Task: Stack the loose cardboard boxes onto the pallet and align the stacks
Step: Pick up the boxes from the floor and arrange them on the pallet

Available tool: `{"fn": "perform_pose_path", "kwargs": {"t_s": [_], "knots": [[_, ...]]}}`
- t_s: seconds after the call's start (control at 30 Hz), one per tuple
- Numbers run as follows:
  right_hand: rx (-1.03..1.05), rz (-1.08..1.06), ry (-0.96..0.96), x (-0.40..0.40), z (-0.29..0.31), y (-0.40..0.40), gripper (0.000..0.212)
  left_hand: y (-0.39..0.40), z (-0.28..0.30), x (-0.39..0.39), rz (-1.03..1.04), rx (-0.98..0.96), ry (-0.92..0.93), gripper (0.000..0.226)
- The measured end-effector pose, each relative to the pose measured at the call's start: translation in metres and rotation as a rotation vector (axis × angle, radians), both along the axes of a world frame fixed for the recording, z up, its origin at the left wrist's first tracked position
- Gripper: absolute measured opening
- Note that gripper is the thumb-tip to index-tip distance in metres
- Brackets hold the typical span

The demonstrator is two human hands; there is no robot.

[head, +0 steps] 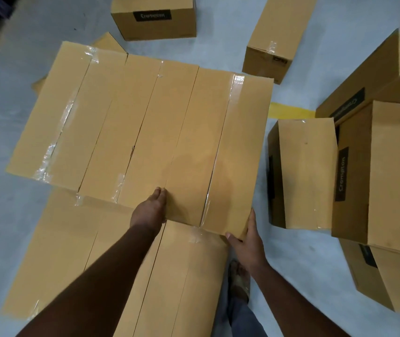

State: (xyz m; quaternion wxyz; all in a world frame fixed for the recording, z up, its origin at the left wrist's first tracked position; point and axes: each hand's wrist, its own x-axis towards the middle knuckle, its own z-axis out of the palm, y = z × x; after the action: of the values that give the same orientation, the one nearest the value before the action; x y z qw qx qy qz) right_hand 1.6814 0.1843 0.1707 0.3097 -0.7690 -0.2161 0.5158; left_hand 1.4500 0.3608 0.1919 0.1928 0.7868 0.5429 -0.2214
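Left hand point(150, 210) is lying flat, fingers straight, pressing on the top box point(218, 152) at the stack's point(101, 122) right end; right hand point(247, 239) is gripping that box's near corner. Loose boxes point(308, 173) are sitting on the floor point(298, 259) further right.

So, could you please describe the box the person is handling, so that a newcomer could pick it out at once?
Start at the big raised layer of long cardboard boxes in the middle of the floor. Go to its right edge: the box being handled is the outermost one there. A clear tape strip runs along its top, and only it has the left hand and right hand at its near end.
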Motion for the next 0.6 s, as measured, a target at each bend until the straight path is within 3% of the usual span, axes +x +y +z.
{"fn": "perform_pose_path", "kwargs": {"t_s": [0.23,0.33,0.43,0.6], "knots": [[-0.012,0.092,-0.088,0.006,0.0,0.003,0.104,0.002,-0.001,0.003,-0.033,-0.007,0.051,0.091],[-0.023,0.2,-0.186,0.004,-0.002,0.005,0.107,-0.003,-0.001,0.007,-0.021,-0.028,0.086,0.1],[-0.075,0.381,-0.416,-0.001,0.0,0.009,0.107,-0.014,-0.003,0.01,-0.044,-0.075,0.171,0.121],[-0.189,0.526,-0.442,0.004,0.025,0.022,0.108,-0.014,0.014,0.017,0.017,-0.171,0.163,0.12]]}}
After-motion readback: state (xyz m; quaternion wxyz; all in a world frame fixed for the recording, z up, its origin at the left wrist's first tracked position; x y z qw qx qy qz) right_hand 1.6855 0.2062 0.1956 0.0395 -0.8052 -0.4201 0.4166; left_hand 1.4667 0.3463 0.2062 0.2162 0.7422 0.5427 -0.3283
